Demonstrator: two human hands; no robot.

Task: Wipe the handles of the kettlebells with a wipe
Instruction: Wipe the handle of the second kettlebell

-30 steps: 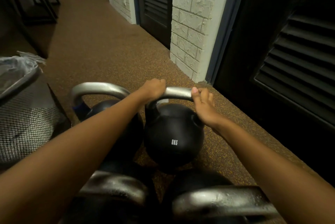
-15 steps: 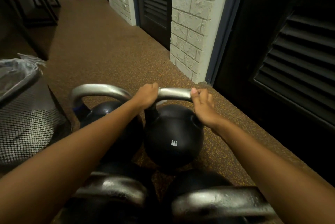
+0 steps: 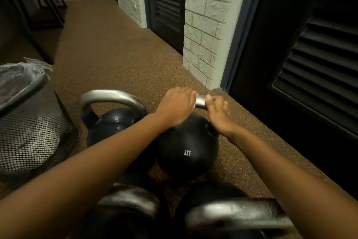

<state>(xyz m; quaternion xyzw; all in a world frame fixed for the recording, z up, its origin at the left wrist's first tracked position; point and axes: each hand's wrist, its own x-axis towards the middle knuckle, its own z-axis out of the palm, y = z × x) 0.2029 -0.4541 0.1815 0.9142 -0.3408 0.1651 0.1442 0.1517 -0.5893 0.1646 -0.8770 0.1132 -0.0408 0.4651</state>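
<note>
The task's thing, a black 8KG kettlebell (image 3: 187, 147), stands on the speckled brown floor (image 3: 116, 54) just right of the frame's centre, its white weight mark facing the camera. Both hands are on its steel handle (image 3: 200, 100), of which only a short bright stretch shows between them. The left hand (image 3: 175, 106) reaches in from the lower left and lies over the handle from above with its fingers curled round the bar. A pale sliver (image 3: 194, 105) shows at the edge of those fingers; whether it is the wipe cannot be told. The right hand (image 3: 219, 116) comes in from the lower right and grips the handle's right end, thumb on top and fingers curled round. Just left of this kettlebell, touching or nearly so, stands a second black kettlebell (image 3: 114, 122) with a silver arch handle (image 3: 110, 96), partly crossed by the left forearm. Two nearer kettlebell handles (image 3: 131, 198) (image 3: 238, 217) fill the bottom edge, blurred by closeness. At the left edge stands a black mesh bin (image 3: 33, 132) with a plastic liner (image 3: 15, 78). A pale brick pillar (image 3: 207, 25) rises at upper centre, with a dark louvred door (image 3: 319, 64) at right.
</note>
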